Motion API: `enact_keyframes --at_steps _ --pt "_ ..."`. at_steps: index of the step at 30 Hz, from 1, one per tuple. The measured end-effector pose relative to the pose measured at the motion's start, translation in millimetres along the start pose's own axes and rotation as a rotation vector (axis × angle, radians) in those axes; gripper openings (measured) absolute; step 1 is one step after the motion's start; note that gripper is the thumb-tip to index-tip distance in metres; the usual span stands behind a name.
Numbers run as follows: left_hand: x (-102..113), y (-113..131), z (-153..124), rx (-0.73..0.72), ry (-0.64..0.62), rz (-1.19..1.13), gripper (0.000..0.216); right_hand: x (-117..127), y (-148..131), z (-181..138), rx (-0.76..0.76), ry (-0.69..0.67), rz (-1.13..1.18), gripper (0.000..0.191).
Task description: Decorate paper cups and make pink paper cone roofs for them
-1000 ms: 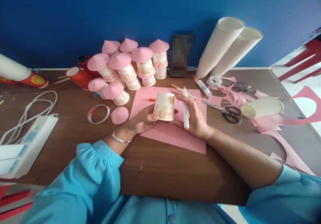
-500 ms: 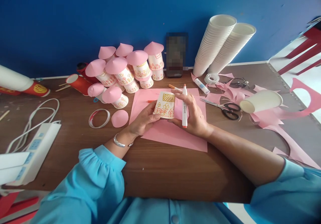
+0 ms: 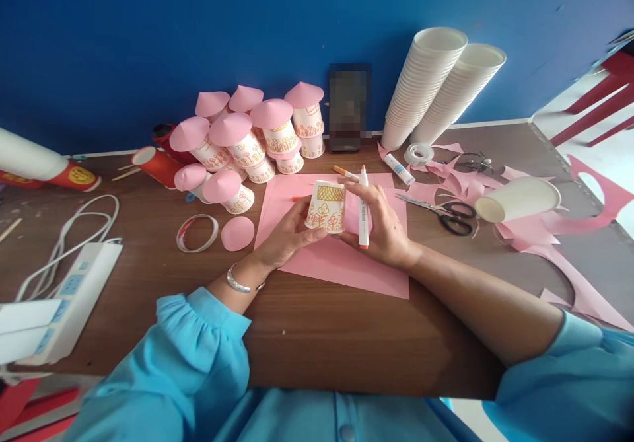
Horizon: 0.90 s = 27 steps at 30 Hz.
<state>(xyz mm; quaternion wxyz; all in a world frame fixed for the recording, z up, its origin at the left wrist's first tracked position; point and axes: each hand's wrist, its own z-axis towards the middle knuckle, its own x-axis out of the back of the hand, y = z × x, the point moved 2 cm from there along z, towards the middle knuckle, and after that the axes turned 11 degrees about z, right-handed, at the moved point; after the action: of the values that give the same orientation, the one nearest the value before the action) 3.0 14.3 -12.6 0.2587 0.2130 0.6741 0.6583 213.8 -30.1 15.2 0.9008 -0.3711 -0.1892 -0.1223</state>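
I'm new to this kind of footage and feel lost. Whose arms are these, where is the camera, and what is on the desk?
There is no machine here. A person wears a camera on the head that looks down at their own two bare hands, so the blue-sleeved arms enter from the bottom edge. The left hand and right hand hold a small paper cup with flowers drawn on it; the right hand also grips a marker. Beneath them a pink sheet lies on the brown table. Behind it are cups with pink cone roofs and two stacks of plain cups. Scissors and a tape roll lie to the right, a power strip to the left.
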Motion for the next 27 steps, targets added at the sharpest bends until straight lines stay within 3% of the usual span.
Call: enact_keyframes --at_steps 7,14,18,27 --pt "-5.6 13.3 -1.0 0.058 -0.139 -0.219 0.051 0.7 -0.5 1.0 -0.015 0.016 0.103 0.083" --pt "-5.7 8.5 0.0 0.036 -0.093 -0.120 0.063 -0.2 0.9 0.4 -0.013 0.025 0.077 0.081" --pt "-4.6 4.9 0.3 0.042 -0.058 -0.107 0.057 0.3 -0.5 0.9 0.009 0.011 0.044 0.081" --pt "-7.1 15.6 -1.9 0.095 -0.208 -0.302 0.048 -0.1 2.0 0.5 -0.024 -0.001 0.077 0.080"
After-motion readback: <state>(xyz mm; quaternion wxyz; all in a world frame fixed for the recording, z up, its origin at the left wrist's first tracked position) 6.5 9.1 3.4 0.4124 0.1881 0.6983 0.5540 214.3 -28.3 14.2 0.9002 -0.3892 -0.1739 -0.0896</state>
